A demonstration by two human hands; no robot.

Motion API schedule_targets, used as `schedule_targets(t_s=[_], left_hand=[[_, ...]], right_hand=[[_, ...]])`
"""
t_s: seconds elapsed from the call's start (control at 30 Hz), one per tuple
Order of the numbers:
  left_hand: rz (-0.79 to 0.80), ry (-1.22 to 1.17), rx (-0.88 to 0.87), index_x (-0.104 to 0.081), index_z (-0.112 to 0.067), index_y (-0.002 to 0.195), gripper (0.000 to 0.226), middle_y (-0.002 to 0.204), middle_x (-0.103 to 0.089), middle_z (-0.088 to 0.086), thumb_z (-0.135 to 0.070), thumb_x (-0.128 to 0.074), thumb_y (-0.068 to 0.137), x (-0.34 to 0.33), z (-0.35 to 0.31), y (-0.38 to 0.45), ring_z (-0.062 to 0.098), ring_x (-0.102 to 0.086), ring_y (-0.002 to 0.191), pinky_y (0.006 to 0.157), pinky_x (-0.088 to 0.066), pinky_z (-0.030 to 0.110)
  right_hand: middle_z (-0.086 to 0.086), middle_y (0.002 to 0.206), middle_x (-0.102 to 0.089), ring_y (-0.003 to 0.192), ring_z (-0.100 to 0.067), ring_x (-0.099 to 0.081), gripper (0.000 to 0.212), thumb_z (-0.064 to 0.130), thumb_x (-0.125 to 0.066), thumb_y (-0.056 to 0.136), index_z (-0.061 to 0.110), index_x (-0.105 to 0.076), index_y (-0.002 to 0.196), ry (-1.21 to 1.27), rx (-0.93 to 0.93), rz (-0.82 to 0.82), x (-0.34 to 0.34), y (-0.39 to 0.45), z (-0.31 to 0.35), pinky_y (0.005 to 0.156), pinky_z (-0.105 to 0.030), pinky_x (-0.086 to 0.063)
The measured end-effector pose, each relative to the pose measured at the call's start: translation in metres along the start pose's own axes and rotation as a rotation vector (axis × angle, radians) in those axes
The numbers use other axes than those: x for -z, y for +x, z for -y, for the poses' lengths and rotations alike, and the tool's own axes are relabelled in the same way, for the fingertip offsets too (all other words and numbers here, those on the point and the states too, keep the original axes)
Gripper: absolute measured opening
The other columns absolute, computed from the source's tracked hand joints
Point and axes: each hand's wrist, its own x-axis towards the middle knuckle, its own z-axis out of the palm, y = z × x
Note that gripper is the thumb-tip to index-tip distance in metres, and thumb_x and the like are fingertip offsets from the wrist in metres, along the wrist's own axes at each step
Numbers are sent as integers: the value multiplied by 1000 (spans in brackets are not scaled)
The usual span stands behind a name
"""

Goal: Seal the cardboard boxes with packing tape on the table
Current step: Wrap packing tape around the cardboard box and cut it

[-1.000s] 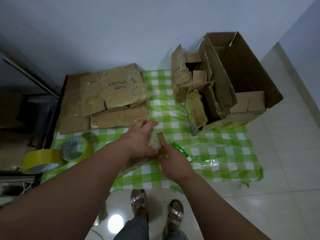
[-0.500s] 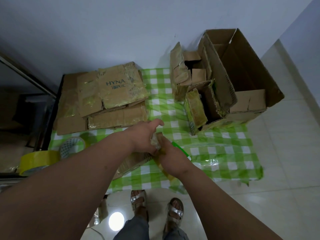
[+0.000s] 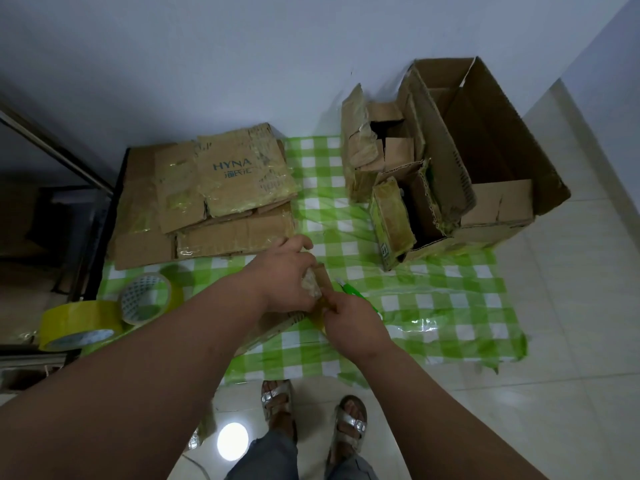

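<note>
Gripping small cardboard box (image 3: pixel 320 277) from above with left hand (image 3: pixel 284 275), right hand (image 3: pixel 349 323) pinching yellow tape strip (image 3: pixel 320 315) at its near end, tape rolls (image 3: pixel 114 313) left of left hand, green cutter (image 3: pixel 356 294) just beyond right hand.

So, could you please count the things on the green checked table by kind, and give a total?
Yellow tape rolls: 2
Piles of flattened cardboard: 1
Opened-up boxes at the right: about 3
Small box held in both hands: 1
Green cutter: 1
Total: about 8
</note>
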Motion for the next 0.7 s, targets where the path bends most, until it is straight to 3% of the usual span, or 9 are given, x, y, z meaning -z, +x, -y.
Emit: schedule_targets(t_s=[0.13,0.23,0.33,0.4,0.47,0.57,0.7], left_hand=[[-30,98,39,-13,-37,155,92,152,-21,-4,-59,-60,79,-1,-5,-13,22,-22,137,111,-27,41],[-18,67,84,8,-34,155,114,161,-9,-5,-61,-66,73,-7,-6,-22,24,-17,144,113,-26,45],[-29,24,106,5,-28,156,118,163,-3,-7,-55,-73,72,-12,-6,-24,24,-17,146,112,-33,45],[-60,-10,90,-7,-27,156,109,161,-7,-5,-46,-74,72,-13,-5,-22,26,-24,144,111,-36,43],[-96,-62,81,-20,-30,153,103,158,-10,-5,-44,-76,67,-12,-1,-21,28,-36,138,107,-41,41],[-112,-107,58,-28,-30,151,99,154,-20,-3,-43,-79,67,-5,3,-20,25,-44,131,103,-45,35],[-88,-91,8,-27,-25,152,97,152,-27,0,-36,-79,71,2,4,-18,22,-41,134,106,-42,33]], right_hand=[[-15,109,-68,96,-34,-62,41,16,-43,99,21,-54,138,-20,21,8,-3,-1,-2,72,-36,-47],[-16,108,-66,94,-35,-61,52,16,-41,98,25,-38,149,-49,19,30,-7,3,-5,66,-33,-40],[-18,107,-64,89,-33,-60,69,16,-41,98,32,-11,157,-65,5,61,-6,4,-2,69,-36,-45],[-13,109,-63,94,-33,-60,71,14,-42,99,29,-4,157,7,-8,62,-3,1,1,77,-40,-49],[-3,106,-57,103,-33,-60,58,16,-46,98,24,-22,151,148,-68,9,-2,-2,1,81,-39,-48],[-2,96,-58,93,-33,-61,27,16,-49,96,20,-43,122,150,-78,-85,-6,-6,-2,79,-46,-50],[-10,113,-65,101,-33,-60,43,10,-48,95,25,-52,135,167,4,-150,-11,-11,1,84,-41,-49]])
